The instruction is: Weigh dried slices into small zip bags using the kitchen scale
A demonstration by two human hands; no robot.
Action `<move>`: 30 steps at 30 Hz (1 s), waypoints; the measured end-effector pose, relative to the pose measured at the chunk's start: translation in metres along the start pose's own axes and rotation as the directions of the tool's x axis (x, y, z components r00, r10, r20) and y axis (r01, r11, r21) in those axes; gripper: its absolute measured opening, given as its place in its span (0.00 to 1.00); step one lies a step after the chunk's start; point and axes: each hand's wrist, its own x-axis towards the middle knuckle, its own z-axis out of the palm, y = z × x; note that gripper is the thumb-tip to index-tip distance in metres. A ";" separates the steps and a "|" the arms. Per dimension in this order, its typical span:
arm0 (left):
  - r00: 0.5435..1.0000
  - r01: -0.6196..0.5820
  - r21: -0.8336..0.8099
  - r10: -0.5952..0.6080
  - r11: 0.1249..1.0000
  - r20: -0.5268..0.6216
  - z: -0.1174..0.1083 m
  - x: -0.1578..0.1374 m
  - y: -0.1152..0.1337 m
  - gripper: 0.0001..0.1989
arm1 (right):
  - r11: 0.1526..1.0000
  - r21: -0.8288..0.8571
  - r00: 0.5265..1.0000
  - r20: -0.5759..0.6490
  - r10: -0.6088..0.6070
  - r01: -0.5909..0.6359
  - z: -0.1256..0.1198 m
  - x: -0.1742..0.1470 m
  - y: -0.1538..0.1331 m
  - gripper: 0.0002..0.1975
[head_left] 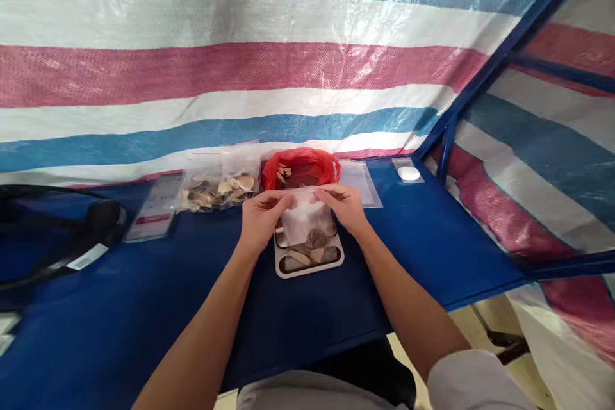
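Between my two hands a small clear zip bag [300, 221] hangs by its top edge, with a dark round piece and several pale slices at its bottom. My left hand [263, 214] pinches the top left corner between thumb and fingers. At the top right, my right hand [342, 204] pinches the same edge. Below and behind the bag lies a white kitchen scale [310, 271], partly covered by it. Just beyond my hands stands a red plastic bag [302, 155], its mouth spread wide, with some pale pieces inside.
Left of the red bag lie clear bags of dried slices [218, 191] and a phone-like flat device [154, 208]. Black headphones [96, 224] rest at far left. Flat empty zip bags [362, 182] and a small packet with a white item [408, 173] lie right. Striped sheeting [240, 70] walls the blue table [192, 295].
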 end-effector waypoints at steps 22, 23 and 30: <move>0.999 -0.010 -0.053 0.012 0.999 0.033 0.001 -0.001 0.000 0.10 | 0.995 0.051 0.993 0.085 0.081 -0.085 0.001 -0.002 0.001 0.15; 0.999 -0.013 -0.050 0.015 0.999 0.037 0.001 -0.001 0.000 0.10 | 0.995 0.052 0.994 0.083 0.078 -0.082 0.001 -0.002 0.001 0.15; 0.999 0.024 -0.018 -0.023 1.000 0.045 0.002 -0.003 0.003 0.10 | 0.997 0.015 0.996 0.053 0.068 -0.069 0.005 -0.003 -0.003 0.16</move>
